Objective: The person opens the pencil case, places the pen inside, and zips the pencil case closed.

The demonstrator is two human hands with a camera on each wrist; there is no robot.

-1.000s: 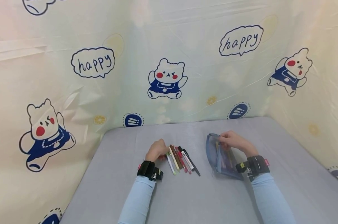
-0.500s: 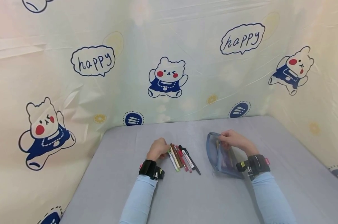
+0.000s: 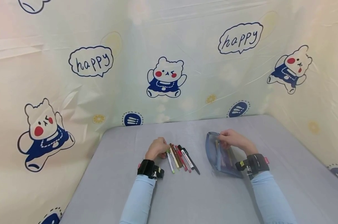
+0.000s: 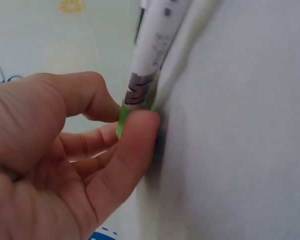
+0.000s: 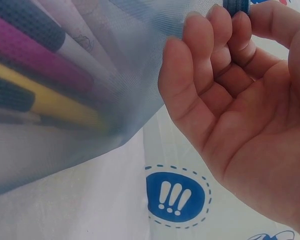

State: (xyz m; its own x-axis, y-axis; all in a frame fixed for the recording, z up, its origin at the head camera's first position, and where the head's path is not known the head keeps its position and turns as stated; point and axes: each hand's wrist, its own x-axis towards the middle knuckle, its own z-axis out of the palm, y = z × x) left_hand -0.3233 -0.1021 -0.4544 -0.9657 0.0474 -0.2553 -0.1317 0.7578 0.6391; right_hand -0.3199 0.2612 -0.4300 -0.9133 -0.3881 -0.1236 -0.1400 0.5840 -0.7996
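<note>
My left hand point(image 3: 157, 147) pinches the green end of a white pen point(image 4: 155, 55) between thumb and forefinger, at the left side of a loose row of pens. Brown, red, white and black pens point(image 3: 188, 160) lie side by side to the right of it. My right hand point(image 3: 233, 139) grips the upper edge of a blue mesh pencil case point(image 3: 212, 152). Through the mesh in the right wrist view show several pens, among them a purple pen point(image 5: 40, 52) and a yellow pen point(image 5: 55, 100).
A grey cloth covers the table point(image 3: 185, 199). Behind it and at both sides hangs a pale curtain point(image 3: 196, 81) printed with cartoon bears and the word "happy". Each wrist wears a black camera strap point(image 3: 146, 168).
The lower end of the white pen swings slightly right, then back left, in my left hand. My right hand and the pencil case stay in place.
</note>
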